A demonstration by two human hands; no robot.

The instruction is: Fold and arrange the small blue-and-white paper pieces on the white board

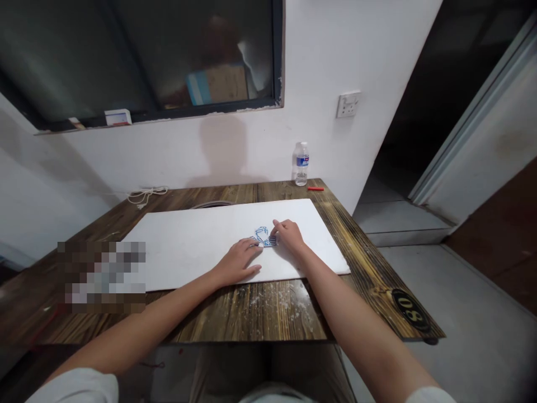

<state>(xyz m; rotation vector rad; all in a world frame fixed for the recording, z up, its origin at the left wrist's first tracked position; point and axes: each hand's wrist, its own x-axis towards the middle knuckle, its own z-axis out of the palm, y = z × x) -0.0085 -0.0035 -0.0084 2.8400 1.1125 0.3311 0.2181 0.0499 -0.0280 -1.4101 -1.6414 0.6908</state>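
A small blue-lined figure (262, 232) lies on a white board (188, 246); whether it is drawn or a separate cutout, I cannot tell. My left hand (240, 260) rests on the board with its fingers spread, fingertips at the figure's left edge. On the other side, my right hand (289, 235) has its fingers bent in and closed beside the figure's right end. Anything between those fingertips is hidden or too small to name. A dark striped patch (272, 240) shows at the figure's lower right, close to the right fingers.
The board lies on a dark wooden table (268, 313). A water bottle (301, 165) and a red stick-like item (315, 189) stand at the back right. A white cord (146, 194) lies back left. A blurred-out patch (107, 274) covers the left side. A round "80" plate (410, 310) marks the right corner.
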